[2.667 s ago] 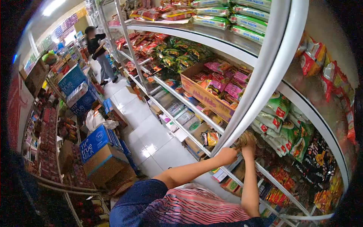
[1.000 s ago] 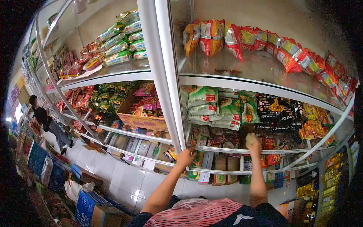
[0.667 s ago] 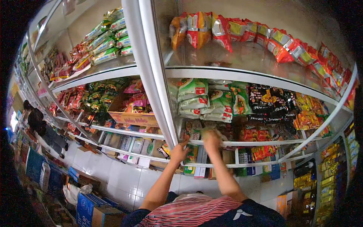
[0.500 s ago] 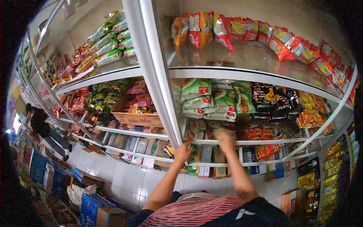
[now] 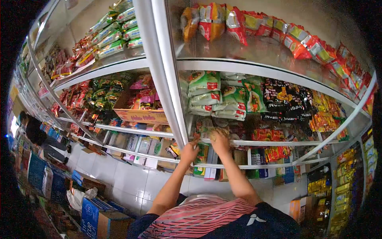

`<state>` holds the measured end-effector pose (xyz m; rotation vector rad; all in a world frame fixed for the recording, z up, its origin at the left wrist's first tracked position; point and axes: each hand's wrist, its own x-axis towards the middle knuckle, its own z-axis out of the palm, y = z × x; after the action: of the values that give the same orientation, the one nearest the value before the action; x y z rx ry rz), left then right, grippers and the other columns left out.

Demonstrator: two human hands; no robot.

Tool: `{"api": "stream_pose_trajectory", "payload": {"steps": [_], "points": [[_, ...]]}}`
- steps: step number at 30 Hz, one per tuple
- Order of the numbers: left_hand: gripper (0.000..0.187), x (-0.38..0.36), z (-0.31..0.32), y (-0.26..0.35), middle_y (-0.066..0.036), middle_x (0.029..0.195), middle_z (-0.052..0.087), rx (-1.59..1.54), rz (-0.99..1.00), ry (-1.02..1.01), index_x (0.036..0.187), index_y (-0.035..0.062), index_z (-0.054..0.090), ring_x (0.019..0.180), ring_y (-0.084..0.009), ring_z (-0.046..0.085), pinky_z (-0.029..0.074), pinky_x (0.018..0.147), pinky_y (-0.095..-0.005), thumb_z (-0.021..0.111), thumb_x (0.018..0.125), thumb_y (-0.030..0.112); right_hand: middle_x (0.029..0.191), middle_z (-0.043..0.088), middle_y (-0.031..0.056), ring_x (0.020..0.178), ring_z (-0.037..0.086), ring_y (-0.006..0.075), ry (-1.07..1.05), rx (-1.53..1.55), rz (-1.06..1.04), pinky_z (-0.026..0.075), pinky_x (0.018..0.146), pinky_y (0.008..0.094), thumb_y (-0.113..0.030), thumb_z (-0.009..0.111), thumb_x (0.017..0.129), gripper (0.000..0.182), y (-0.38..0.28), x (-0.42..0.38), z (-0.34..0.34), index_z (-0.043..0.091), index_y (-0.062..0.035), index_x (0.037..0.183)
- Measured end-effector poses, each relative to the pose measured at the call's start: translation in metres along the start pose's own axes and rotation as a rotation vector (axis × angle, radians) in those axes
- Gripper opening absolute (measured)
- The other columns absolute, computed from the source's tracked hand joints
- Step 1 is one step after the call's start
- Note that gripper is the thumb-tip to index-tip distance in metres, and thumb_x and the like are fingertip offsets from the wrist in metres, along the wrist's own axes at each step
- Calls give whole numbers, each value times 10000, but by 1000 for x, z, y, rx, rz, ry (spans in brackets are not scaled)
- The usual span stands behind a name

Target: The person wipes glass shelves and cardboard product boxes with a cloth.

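My left hand [image 5: 190, 152] is closed round the lower part of the white metal post [image 5: 166, 75], at the shelf edge. Close beside it, my right hand [image 5: 221, 145] reaches over the lower shelf's front rail [image 5: 258, 142]. Under its fingers is a crumpled yellowish cloth [image 5: 215, 134], partly covered by the hand. Dim packets stand just behind it on that shelf. Above the hands are green and white noodle packs [image 5: 205, 83] and black noodle packs [image 5: 287, 99].
Red and orange snack bags [image 5: 298, 40] line the top shelf. Left of the post sits an open carton [image 5: 141, 116] of pink packets. Blue cartons [image 5: 90, 217] stand on the tiled floor [image 5: 127, 179]. A person in dark clothes [image 5: 38, 135] is at far left.
My right hand has moved left along the shelf with the cloth, closer to my left hand. My left hand stays on the post. The view has tilted slightly down.
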<state>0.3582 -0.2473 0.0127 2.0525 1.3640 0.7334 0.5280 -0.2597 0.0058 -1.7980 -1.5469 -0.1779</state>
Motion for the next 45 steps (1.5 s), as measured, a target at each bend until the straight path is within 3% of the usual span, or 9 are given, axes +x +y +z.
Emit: {"api": "stream_pose_trajectory", "payload": {"steps": [5, 11, 12, 16, 19, 25, 30, 39, 45], "points": [[333, 2, -10, 15, -173, 953, 583, 21, -62, -28, 1048, 89, 571, 891, -332, 549, 439, 737, -382, 580, 731, 190, 976, 604, 113, 881, 582, 248, 23, 421, 149, 453, 763, 349, -182, 552, 756, 194, 101, 10, -94, 636, -67, 888], [368, -1, -5, 9, -173, 1011, 564, 32, -26, 5, 1099, 90, 543, 910, -340, 538, 435, 763, -375, 565, 736, 147, 920, 614, 127, 778, 598, 296, 138, -337, 766, 461, 688, 369, -308, 579, 767, 268, 181, 10, -140, 642, -66, 863], [368, -1, -3, 8, -173, 1011, 564, 33, -28, -11, 1099, 90, 543, 910, -340, 538, 435, 763, -375, 565, 736, 147, 914, 606, 138, 800, 582, 314, 389, -120, 312, 455, 704, 367, -282, 582, 752, 239, 186, 3, -119, 641, -91, 883], [371, -1, 5, 0, -167, 1024, 563, 3, 125, 102, 1108, 95, 537, 908, -344, 536, 435, 765, -391, 541, 739, 132, 885, 607, 82, 854, 560, 271, -160, -169, 661, 443, 739, 356, -121, 572, 712, 167, 71, 18, -42, 624, -140, 870], [557, -2, -2, 7, -110, 1177, 492, 270, 88, -72, 1252, 129, 388, 879, -323, 557, 464, 705, -399, 557, 721, 138, 1013, 587, 75, 971, 527, 261, 76, 34, -41, 398, 859, 365, -125, 593, 708, 226, 8, 3, -25, 613, -99, 932], [598, 3, -16, -4, -97, 1218, 457, 435, 303, -165, 1287, 127, 312, 758, -332, 584, 487, 603, -412, 530, 731, 149, 956, 610, 103, 888, 569, 264, -126, 265, 228, 437, 812, 347, -79, 593, 696, 231, 92, 5, -116, 619, -53, 924], [596, -3, -7, 5, -155, 1244, 403, 445, 251, -133, 1285, 84, 294, 754, -339, 580, 489, 607, -418, 525, 741, 165, 964, 623, 69, 912, 579, 209, 266, 244, 582, 445, 795, 291, -126, 592, 738, 208, 262, -14, -169, 629, -80, 938], [657, -11, 24, 15, -157, 1302, 330, 235, 170, 95, 1289, 58, 252, 943, -361, 516, 479, 678, -410, 551, 707, 125, 930, 591, 118, 888, 547, 288, -19, -41, 130, 428, 782, 383, -132, 578, 689, 191, 51, 30, -55, 614, -108, 876], [622, -10, 21, -6, -69, 1327, 326, 230, 119, 36, 1294, 113, 287, 963, -328, 519, 469, 716, -388, 543, 728, 149, 1041, 591, 59, 989, 539, 213, -82, 221, -77, 416, 865, 309, -151, 620, 715, 240, 88, 12, -94, 625, -100, 950]]}}
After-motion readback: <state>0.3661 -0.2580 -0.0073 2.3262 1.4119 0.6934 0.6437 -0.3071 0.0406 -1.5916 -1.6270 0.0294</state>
